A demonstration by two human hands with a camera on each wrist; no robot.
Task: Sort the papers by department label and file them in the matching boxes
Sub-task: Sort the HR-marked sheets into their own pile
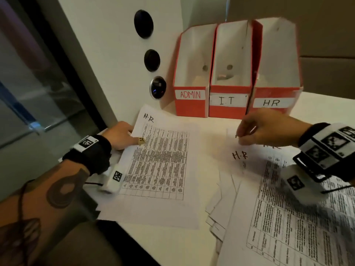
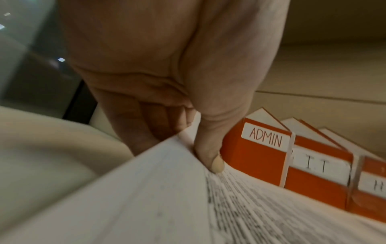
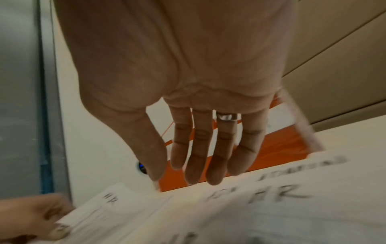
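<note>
Three red file boxes stand side by side at the back of the table: ADMIN (image 1: 190, 104) (image 2: 256, 158), IT (image 1: 228, 110) (image 2: 317, 186) and HR (image 1: 272, 112). My left hand (image 1: 134, 139) (image 2: 188, 145) pinches the left edge of a printed sheet marked H.R (image 1: 161, 169) (image 2: 240, 214), thumb on top and fingers under it. My right hand (image 1: 244, 135) (image 3: 188, 171) hovers with straight fingers over the top edge of a paper stack (image 1: 288, 217) (image 3: 271, 214), just in front of the HR box. The stack's upper sheets also read H.R.
The wall panel on the left carries two round black discs (image 1: 143, 24) and a lit reader (image 1: 158, 87). A glass partition (image 1: 38, 93) runs along the far left. Several loose sheets (image 1: 221, 208) fan out between the two piles. Bare white table (image 1: 322, 104) lies right of the boxes.
</note>
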